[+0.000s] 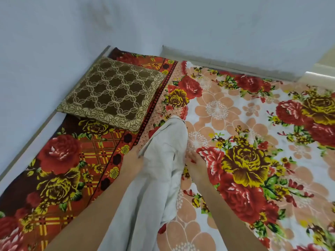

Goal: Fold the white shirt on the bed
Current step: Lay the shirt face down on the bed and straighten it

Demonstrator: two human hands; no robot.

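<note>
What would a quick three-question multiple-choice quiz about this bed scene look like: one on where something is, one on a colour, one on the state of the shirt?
1. Where does the patterned square cushion lie?
A. Far left, near the wall corner
B. Near right edge
C. On top of the shirt

2. What colour is the cushion?
A. Blue
B. Brown with beige lattice lines
C. Plain white

3. How is the crumpled white cotton shirt now?
A. Neatly folded into a square
B. Hanging on a hook
C. Bunched in a long strip between the hands

Answers:
1 A: it sits at the bed's far left by the pale wall.
2 B: dark brown cloth carries beige geometric lines and a beige border.
3 C: the left hand grips its left side, the right hand rests at its right edge, over the floral blanket.
</note>
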